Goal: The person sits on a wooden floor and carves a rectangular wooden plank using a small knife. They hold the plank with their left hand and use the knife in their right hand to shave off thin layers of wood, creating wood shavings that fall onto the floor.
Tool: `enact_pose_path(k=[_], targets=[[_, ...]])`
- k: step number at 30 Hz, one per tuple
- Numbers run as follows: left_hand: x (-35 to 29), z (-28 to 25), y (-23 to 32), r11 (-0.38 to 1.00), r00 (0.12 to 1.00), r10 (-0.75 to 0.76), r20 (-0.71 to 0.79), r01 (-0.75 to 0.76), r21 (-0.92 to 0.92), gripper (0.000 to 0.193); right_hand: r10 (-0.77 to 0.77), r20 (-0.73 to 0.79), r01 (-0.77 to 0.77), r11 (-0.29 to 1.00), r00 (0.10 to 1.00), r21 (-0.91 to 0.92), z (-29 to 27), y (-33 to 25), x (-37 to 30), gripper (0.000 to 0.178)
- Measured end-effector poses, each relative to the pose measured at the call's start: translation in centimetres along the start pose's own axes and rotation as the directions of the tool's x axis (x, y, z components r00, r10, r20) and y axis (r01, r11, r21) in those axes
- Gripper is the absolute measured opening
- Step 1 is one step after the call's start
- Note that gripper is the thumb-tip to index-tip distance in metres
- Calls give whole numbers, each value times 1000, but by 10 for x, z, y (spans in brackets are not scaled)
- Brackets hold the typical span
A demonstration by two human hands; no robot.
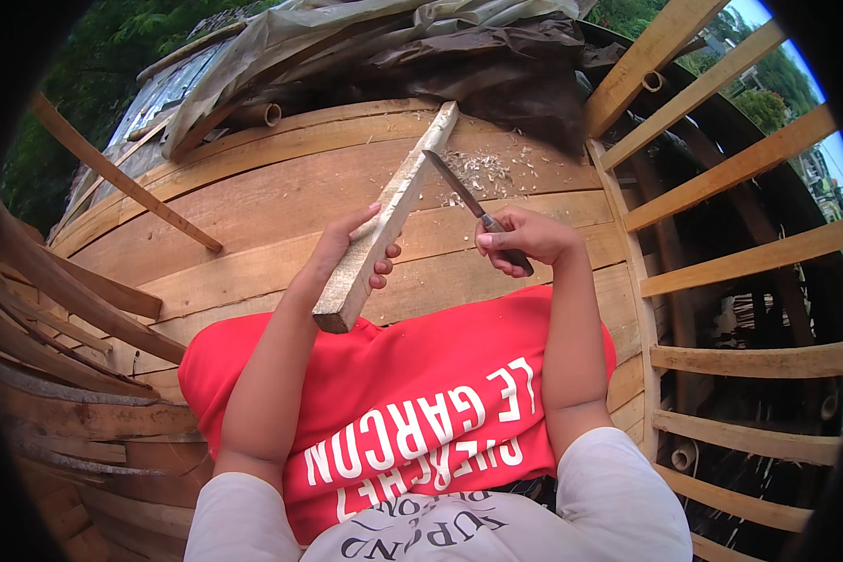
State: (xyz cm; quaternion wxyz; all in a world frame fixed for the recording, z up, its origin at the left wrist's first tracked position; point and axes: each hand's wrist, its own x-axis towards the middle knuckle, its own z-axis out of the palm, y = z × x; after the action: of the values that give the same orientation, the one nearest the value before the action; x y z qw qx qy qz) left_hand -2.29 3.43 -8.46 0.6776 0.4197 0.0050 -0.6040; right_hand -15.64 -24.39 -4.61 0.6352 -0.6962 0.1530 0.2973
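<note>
A long squared wooden beam (405,201) slants away from me, its near end above my lap and its far end by the dark sheeting. Around its lower part my left hand (358,248) is closed, thumb on top and fingertips showing on the right side. In my right hand (525,241) is a knife (459,185), gripped by its dark handle. Its blade points up and left, with the tip at the beam's right edge; whether it touches the wood I cannot tell. Pale wood shavings (482,173) lie on the planks right of the beam.
A plank floor (281,234) spreads in front of me. Slatted wooden railing (740,267) runs along the right. Crumpled plastic sheeting (347,47) covers the far edge. Curved boards (75,290) crowd the left, and a thin slat (126,178) rises there. Red cloth (393,375) covers my lap.
</note>
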Motion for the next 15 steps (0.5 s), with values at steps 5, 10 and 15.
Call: enact_pose_path(k=[5, 10, 15], targets=[[9, -23, 4, 994, 994, -11, 111, 24, -109, 60, 193, -1, -190, 968, 981, -165, -11, 24, -13, 27], [8, -30, 9, 978, 988, -20, 155, 51, -200, 60, 241, -268, -340, 837, 933, -429, -43, 59, -2, 27], [4, -23, 5, 991, 997, -11, 71, 20, -129, 57, 381, -392, -545, 625, 838, -558, -66, 117, 55, 23]])
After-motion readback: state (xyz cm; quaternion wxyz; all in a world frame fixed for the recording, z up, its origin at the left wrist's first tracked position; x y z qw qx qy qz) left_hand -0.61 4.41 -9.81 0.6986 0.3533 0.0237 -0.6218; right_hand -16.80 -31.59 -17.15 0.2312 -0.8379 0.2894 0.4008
